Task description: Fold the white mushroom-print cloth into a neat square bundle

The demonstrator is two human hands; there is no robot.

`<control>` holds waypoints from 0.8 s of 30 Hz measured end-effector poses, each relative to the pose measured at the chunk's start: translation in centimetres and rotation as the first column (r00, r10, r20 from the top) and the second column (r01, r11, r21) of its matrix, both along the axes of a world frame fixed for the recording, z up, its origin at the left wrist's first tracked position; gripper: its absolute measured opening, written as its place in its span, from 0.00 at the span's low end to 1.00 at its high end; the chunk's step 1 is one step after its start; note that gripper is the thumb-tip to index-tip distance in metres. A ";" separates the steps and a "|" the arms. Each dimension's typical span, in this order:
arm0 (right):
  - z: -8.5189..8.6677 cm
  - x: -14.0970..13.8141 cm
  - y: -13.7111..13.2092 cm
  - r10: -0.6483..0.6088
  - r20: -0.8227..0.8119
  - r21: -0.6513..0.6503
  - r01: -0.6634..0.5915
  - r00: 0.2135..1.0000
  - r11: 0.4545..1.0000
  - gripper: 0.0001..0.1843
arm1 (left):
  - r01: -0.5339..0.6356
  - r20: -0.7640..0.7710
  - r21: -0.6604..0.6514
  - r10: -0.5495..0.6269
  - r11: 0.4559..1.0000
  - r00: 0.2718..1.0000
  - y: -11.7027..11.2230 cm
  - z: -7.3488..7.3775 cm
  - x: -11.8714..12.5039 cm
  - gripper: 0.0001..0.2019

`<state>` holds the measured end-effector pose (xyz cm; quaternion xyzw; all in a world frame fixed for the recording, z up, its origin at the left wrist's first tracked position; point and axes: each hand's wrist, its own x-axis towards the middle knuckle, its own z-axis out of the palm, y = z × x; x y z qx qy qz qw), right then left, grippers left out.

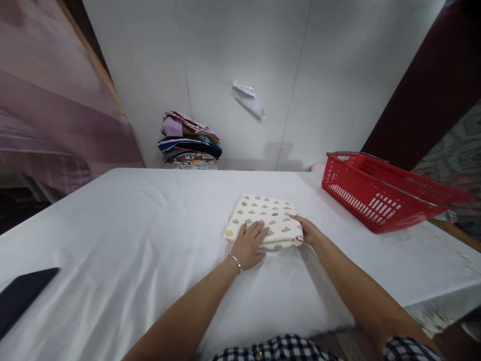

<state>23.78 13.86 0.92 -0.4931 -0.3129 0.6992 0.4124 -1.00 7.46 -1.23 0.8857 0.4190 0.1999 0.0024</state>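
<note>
A folded cream cloth (268, 214) printed with small grey and coloured shapes lies on the white table cover (131, 240), a little right of the middle. My left hand (250, 244) rests flat on the cloth's near left part, fingers stretched out. A thin bracelet circles that wrist. My right hand (308, 230) touches the cloth's near right corner, fingers curled against its edge.
A red plastic basket (379, 193) stands at the table's right side. A stack of folded clothes (190, 143) sits by the white wall behind the table. A dark flat object (22, 296) lies at the table's near left edge. A white paper tag (248, 99) hangs on the wall.
</note>
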 end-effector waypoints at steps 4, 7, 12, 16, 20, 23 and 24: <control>0.9 -0.6 0.3 -0.023 0.003 0.016 0.023 1.000 1.000 0.16 | -0.123 -0.002 0.012 0.123 0.992 0.992 0.4 -0.1 -0.2 0.38; 1.1 -0.7 0.1 -0.024 -0.022 0.015 0.025 0.999 1.000 0.17 | -0.214 -0.020 0.002 0.214 0.977 0.977 0.7 -0.3 -0.3 0.38; 0.6 -0.4 -0.6 -0.026 -0.036 0.054 0.027 0.999 0.998 0.24 | -0.237 -0.031 0.016 0.237 0.971 0.971 1.1 -0.1 -0.7 0.34; 0.1 -1.4 -2.8 -0.080 0.034 0.081 0.077 0.996 0.994 0.31 | -0.209 -0.030 0.047 0.211 0.977 0.977 1.6 1.0 -2.4 0.28; -0.7 -2.8 -7.1 -0.026 0.073 0.030 0.024 0.997 0.999 0.30 | -0.186 -0.031 0.042 0.187 0.982 0.982 2.1 1.8 -6.8 0.27; -1.1 -2.2 -9.5 0.144 0.157 -0.045 -0.138 0.977 0.989 0.27 | -0.199 -0.072 -0.004 0.198 0.980 0.978 2.0 1.4 -10.6 0.28; -1.2 -1.7 -9.6 0.147 0.225 -0.027 -0.145 0.963 0.989 0.23 | -0.224 -0.081 -0.029 0.221 0.974 0.972 1.8 1.1 -11.5 0.29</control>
